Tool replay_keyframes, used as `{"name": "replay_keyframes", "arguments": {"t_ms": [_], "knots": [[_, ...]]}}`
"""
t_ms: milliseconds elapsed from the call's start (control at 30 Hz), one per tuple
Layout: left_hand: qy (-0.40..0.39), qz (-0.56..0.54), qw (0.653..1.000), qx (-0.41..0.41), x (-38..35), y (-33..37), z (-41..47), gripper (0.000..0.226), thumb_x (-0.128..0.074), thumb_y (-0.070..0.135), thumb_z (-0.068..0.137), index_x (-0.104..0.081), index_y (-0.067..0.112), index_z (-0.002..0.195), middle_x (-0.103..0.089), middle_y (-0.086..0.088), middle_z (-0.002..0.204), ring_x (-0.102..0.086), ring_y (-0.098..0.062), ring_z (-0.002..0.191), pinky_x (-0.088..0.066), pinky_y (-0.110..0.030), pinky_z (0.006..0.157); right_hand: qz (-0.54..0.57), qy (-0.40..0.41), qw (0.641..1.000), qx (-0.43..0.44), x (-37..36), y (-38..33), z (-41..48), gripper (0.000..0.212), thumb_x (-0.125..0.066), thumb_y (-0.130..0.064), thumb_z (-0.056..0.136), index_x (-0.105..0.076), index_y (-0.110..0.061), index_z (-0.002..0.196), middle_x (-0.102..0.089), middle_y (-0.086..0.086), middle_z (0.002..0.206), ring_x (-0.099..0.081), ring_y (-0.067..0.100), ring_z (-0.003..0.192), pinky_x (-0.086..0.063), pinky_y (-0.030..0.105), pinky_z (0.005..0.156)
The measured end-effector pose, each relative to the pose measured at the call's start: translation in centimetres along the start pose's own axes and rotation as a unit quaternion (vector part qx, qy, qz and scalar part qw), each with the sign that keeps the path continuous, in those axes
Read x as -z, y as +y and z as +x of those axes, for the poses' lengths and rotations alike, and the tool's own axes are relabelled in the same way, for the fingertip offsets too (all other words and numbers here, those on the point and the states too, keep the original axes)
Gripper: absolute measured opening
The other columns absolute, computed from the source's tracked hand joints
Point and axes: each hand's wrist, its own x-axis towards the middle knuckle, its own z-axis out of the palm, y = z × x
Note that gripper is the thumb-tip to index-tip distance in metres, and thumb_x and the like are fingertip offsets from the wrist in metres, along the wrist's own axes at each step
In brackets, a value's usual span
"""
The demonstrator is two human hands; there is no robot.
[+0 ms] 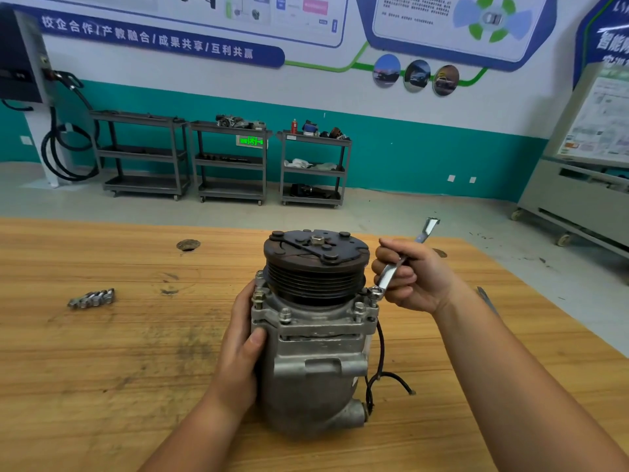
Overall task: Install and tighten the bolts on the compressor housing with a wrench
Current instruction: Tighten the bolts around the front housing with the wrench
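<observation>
1. The compressor housing (pixel 316 362) is being stood upright near the middle of the wooden table (pixel 102 369), with its dark grooved pulley (pixel 315 267) facing up.
2. Four bolts are being shown on the flange just under the pulley: a front-left bolt (pixel 285 315), a front-right bolt (pixel 359 308), a far-left bolt (pixel 257 296) and a right-corner bolt (pixel 375 292).
3. The wrench (pixel 388 277) is being gripped by the right hand (pixel 418 281), just right of the compressor housing. The fingers are curled tight round its shaft, its lower end is being set on the right-corner bolt, and its upper end is sticking out above the hand, tilted away to the right.
4. The left side of the housing is being clasped by the left hand (pixel 240 342), with the thumb pressed across the front of the casing and the fingers wrapped round behind.
5. Black wires (pixel 381 362) are being left hanging down the housing's right side and trailing onto the table.
6. Well to the left of the housing, a cluster of small metal pieces (pixel 92 298) is lying on the table, too blurred to be told apart.
7. Beyond the housing and to its left, a dark hole (pixel 188 245) is showing in the tabletop.
8. Far behind the housing, three grey carts (pixel 231 158) are being kept against the teal and white wall.
</observation>
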Motion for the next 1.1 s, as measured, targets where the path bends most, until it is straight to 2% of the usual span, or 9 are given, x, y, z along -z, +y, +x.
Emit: {"name": "replay_keyframes", "arguments": {"t_ms": [67,233,400,500,600,767,933,1000,1100], "knots": [[0.005,-0.003,1.0,0.0,0.1,-0.1,0.0,0.09,-0.071,0.078,0.055,-0.047,0.029,0.127,-0.062,0.016,0.127,-0.054,-0.009,0.123,-0.044,-0.027,0.101,0.005,0.033,0.999,0.015,-0.3,0.1,-0.7,0.028,-0.085,-0.025,0.061,-0.06,-0.015,0.054,-0.041,-0.01,0.038,-0.036,-0.001,0.031,-0.027,0.011,0.032],[-0.002,-0.006,1.0,-0.002,0.2,-0.1,-0.2,0.093,-0.072,0.075,0.057,-0.046,0.025,0.131,-0.056,-0.005,0.135,-0.048,-0.028,0.13,-0.034,-0.052,0.109,0.01,0.104,0.99,0.09,-1.3,0.5,-3.1,0.031,-0.088,-0.031,0.057,-0.061,-0.016,0.055,-0.037,-0.01,0.034,-0.033,0.0,0.031,-0.026,0.011,0.032],[0.003,0.008,1.0,0.007,0.1,0.1,-0.1,0.094,-0.071,0.077,0.055,-0.046,0.026,0.13,-0.06,0.004,0.131,-0.05,-0.023,0.129,-0.038,-0.042,0.107,-0.061,0.18,0.971,0.143,-2.7,1.2,-4.7,0.038,-0.065,-0.051,0.072,-0.062,-0.018,0.055,-0.038,-0.009,0.038,-0.032,0.002,0.035,-0.028,0.013,0.034],[0.003,0.01,1.0,0.016,-0.1,0.3,-0.1,0.097,-0.072,0.078,0.052,-0.045,0.027,0.13,-0.061,0.006,0.129,-0.051,-0.02,0.127,-0.043,-0.033,0.103,-0.137,0.223,0.943,0.205,-3.9,2.0,-6.1,0.029,-0.069,-0.042,0.077,-0.068,-0.017,0.061,-0.046,-0.003,0.047,-0.037,0.005,0.041,-0.034,0.014,0.039],[-0.001,0.008,1.0,0.021,0.1,0.2,-0.2,0.095,-0.075,0.071,0.052,-0.044,0.026,0.13,-0.054,-0.008,0.136,-0.049,-0.027,0.128,-0.037,-0.046,0.108,-0.258,0.274,0.893,0.249,-5.8,3.4,-7.6,0.007,-0.072,-0.024,0.071,-0.075,-0.019,0.074,-0.062,0.003,0.059,-0.05,0.009,0.052,-0.043,0.015,0.047],[-0.012,0.002,1.0,0.021,0.1,0.4,-0.2,0.1,-0.073,0.078,0.05,-0.044,0.028,0.131,-0.051,-0.011,0.139,-0.048,-0.028,0.13,-0.032,-0.055,0.111,-0.368,0.324,0.826,0.279,-9.5,6.1,-9.2,0.04,-0.067,-0.046,0.062,-0.072,-0.036,0.1,-0.073,-0.005,0.093,-0.067,0.002,0.08,-0.051,0.012,0.063],[-0.006,0.017,1.0,0.014,0.0,0.7,-0.4,0.095,-0.071,0.079,0.054,-0.044,0.03,0.131,-0.05,-0.009,0.14,-0.046,-0.028,0.132,-0.029,-0.057,0.112,-0.308,0.376,0.807,0.334,-12.1,10.7,-7.3,0.055,-0.074,-0.024,0.06,-0.064,-0.03,0.114,-0.072,-0.008,0.098,-0.067,0.004,0.082,-0.051,0.013,0.066],[-0.003,0.022,1.0,0.011,0.0,0.8,-0.4,0.094,-0.069,0.079,0.056,-0.043,0.029,0.132,-0.05,-0.01,0.141,-0.044,-0.029,0.133,-0.028,-0.058,0.112,-0.293,0.385,0.798,0.36,-12.7,11.3,-7.0,0.051,-0.073,-0.037,0.061,-0.068,-0.032,0.112,-0.072,-0.005,0.098,-0.067,0.005,0.081,-0.051,0.014,0.066],[-0.004,0.028,1.0,0.008,-0.1,0.8,-0.4,0.097,-0.068,0.079,0.058,-0.041,0.027,0.134,-0.046,-0.014,0.144,-0.042,-0.031,0.135,-0.026,-0.059,0.113,-0.223,0.378,0.803,0.403,-12.3,10.3,-7.9,0.037,-0.069,-0.052,0.068,-0.074,-0.032,0.099,-0.071,0.002,0.077,-0.061,0.005,0.063,-0.048,0.014,0.056]]}}
